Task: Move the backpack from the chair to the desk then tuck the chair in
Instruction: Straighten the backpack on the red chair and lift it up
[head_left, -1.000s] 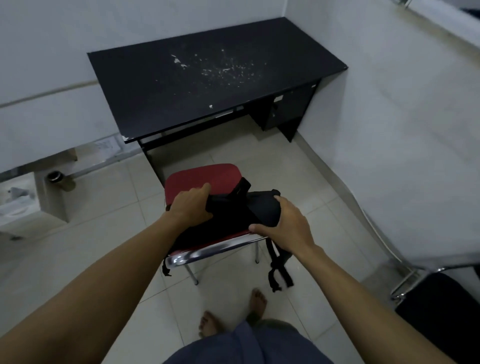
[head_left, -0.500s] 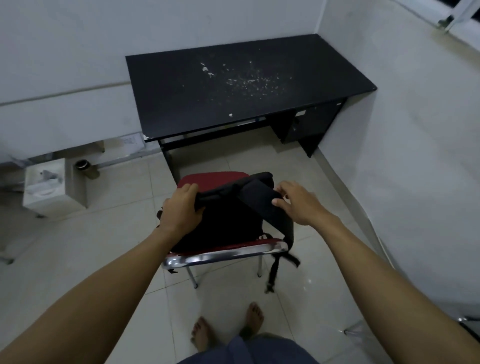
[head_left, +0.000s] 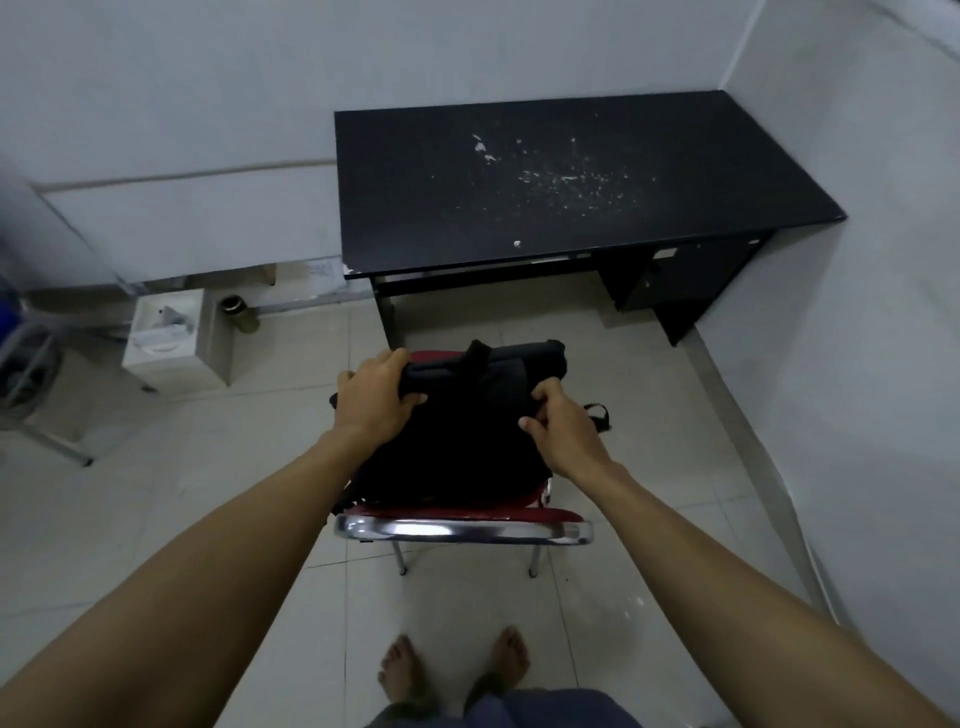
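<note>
A black backpack stands upright on the red seat of a chrome-framed chair in front of me. My left hand grips the backpack's top left edge. My right hand is closed on its right side, near a strap. The black desk, speckled with white flakes, stands beyond the chair against the back wall in the room's right corner. The chair sits pulled out, a short way from the desk's front edge.
A white wall runs close along the right side. A small white box-like unit and a dark cylinder sit on the tiled floor to the left of the desk. My bare feet stand behind the chair.
Both hands shifted up onto the backpack's top and it now stands more upright on the seat. The view swung left, so desk and chair appear further right.
</note>
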